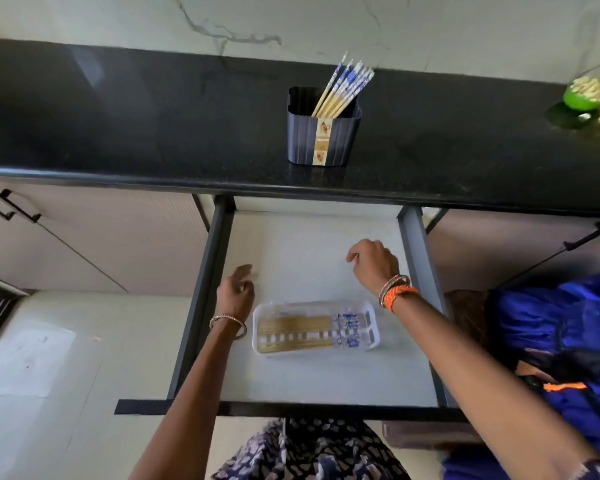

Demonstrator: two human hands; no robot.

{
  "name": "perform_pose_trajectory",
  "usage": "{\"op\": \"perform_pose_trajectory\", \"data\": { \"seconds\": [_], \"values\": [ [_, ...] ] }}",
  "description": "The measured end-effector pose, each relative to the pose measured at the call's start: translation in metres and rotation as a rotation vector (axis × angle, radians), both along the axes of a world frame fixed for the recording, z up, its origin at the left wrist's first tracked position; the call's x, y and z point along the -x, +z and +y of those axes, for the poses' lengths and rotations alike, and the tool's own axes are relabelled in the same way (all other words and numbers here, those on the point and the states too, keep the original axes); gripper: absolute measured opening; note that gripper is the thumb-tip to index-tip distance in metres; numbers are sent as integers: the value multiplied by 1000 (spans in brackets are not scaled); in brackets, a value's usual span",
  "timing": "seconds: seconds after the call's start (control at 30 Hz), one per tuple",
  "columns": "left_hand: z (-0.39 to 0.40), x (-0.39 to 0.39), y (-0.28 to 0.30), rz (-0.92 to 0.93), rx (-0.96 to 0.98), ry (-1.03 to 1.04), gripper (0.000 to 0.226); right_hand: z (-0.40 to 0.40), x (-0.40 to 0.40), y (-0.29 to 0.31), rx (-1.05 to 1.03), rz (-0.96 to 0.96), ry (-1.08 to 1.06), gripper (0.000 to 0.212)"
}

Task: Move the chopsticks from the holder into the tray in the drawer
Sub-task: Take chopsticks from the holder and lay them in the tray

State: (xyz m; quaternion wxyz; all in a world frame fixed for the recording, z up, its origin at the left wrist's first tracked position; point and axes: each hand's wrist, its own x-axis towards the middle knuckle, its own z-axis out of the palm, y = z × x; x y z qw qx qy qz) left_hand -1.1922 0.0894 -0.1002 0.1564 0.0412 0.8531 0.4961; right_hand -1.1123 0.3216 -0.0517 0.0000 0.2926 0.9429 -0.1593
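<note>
Chopsticks (343, 88) are in two places: a bunch of them (too tightly packed to count) stands leaning in the one dark holder (323, 133), and a second lot (309, 332) lies flat in the one clear tray (262, 336), blue-patterned ends toward the tray's right end, again too crowded for an exact number. That holder sits on the black counter (118, 133), beyond the tray and well apart from it. The tray rests on the pale floor of the open drawer (326, 258), nearer the drawer's front edge than its back.

Your two hands are both above the drawer floor, past the tray's far side. Your left hand (238, 289) hovers just off the tray's far left corner, fingers loosely curled and carrying nothing. Your right hand (374, 261) is beyond the tray's right end, fingers bent downward, nothing visible in them.

Off to the right of the tray, past the drawer's side rail, a blue bag (551, 341) crowds in. At the counter's far right sits a blurred green and yellow object (589, 95). Nothing lies between the tray and the holder except the counter's front edge.
</note>
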Motion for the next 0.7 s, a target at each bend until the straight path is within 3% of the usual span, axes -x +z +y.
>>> {"op": "perform_pose_trajectory", "data": {
  "seconds": [0.17,0.33,0.47,0.6,0.7],
  "values": [
    [62,64,81,265,-137,-124,38,50,74,88,51,393,-38,27],
    [118,122,144,538,-15,-195,38,102,144,144,121,683,-90,20],
    [149,158,154,645,147,-289,46,145,196,150,188,681,-203,16],
    [168,184,149,690,262,-335,53,169,231,142,267,595,-261,40],
    [177,195,140,665,286,-352,54,181,250,133,406,591,-268,33]
  ]
}}
